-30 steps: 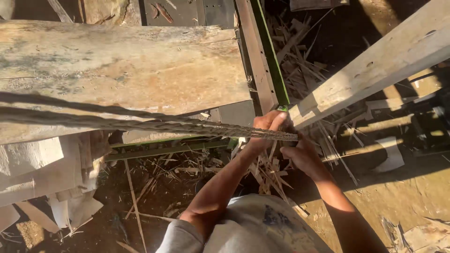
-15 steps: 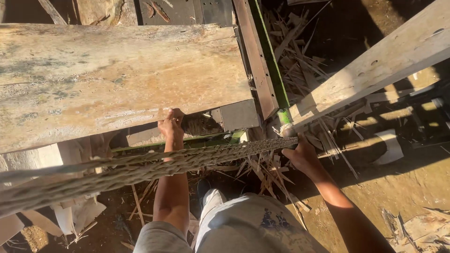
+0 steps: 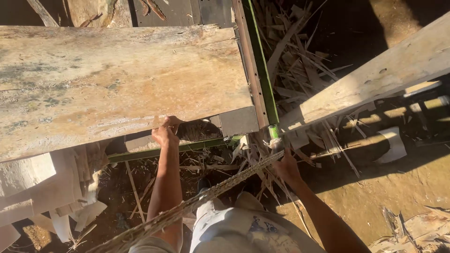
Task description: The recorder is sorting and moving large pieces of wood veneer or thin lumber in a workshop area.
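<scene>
Wide weathered plank (image 3: 117,89) spans upper left. Left hand (image 3: 165,133) curls under its near edge, fingers closed on wood, apparently to steady or lift it. Frayed rope (image 3: 206,199) runs diagonally below that hand up to right hand (image 3: 286,166), closed around its end, keeping it taut. Green-edged frame (image 3: 260,70) just above right hand; wood scraps (image 3: 290,51) beyond.

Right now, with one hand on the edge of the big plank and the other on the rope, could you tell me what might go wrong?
The left hand grips the plank only at its near edge, so the rough wood could slip or splinter into the fingers. The right hand holds a coarse rope drawn taut across the body; a sudden pull might burn the palm. Loose wood scraps litter the ground, so footing looks unsure.
</scene>
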